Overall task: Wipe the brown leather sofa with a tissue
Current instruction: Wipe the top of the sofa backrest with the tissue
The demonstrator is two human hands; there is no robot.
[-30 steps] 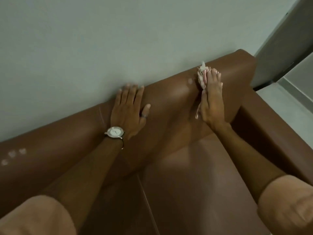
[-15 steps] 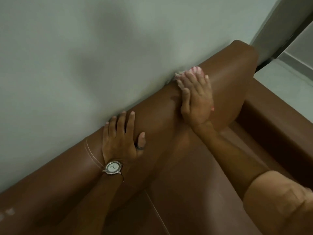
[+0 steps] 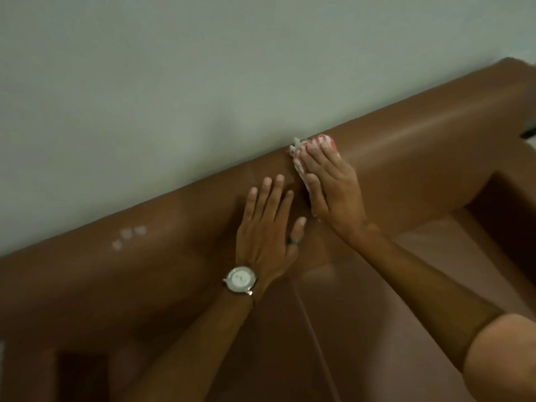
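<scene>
The brown leather sofa (image 3: pixel 420 134) runs diagonally against a pale wall. My right hand (image 3: pixel 333 187) lies flat on the top of the backrest and presses a crumpled white and pink tissue (image 3: pixel 301 158) against the leather; the tissue sticks out past the fingertips and along the thumb side. My left hand (image 3: pixel 266 227), with a ring and a wristwatch, rests flat with spread fingers on the backrest just left of the right hand, holding nothing. Three small whitish marks (image 3: pixel 127 235) sit on the backrest further left.
The pale wall (image 3: pixel 203 82) stands directly behind the backrest. The sofa's right armrest (image 3: pixel 516 204) rises at the right edge. A seam between two seat cushions (image 3: pixel 316 338) runs down below my hands.
My right hand with the tissue has slid left along the backrest top, ending close to my left hand. The view has swung left, bringing the whitish marks back in.
</scene>
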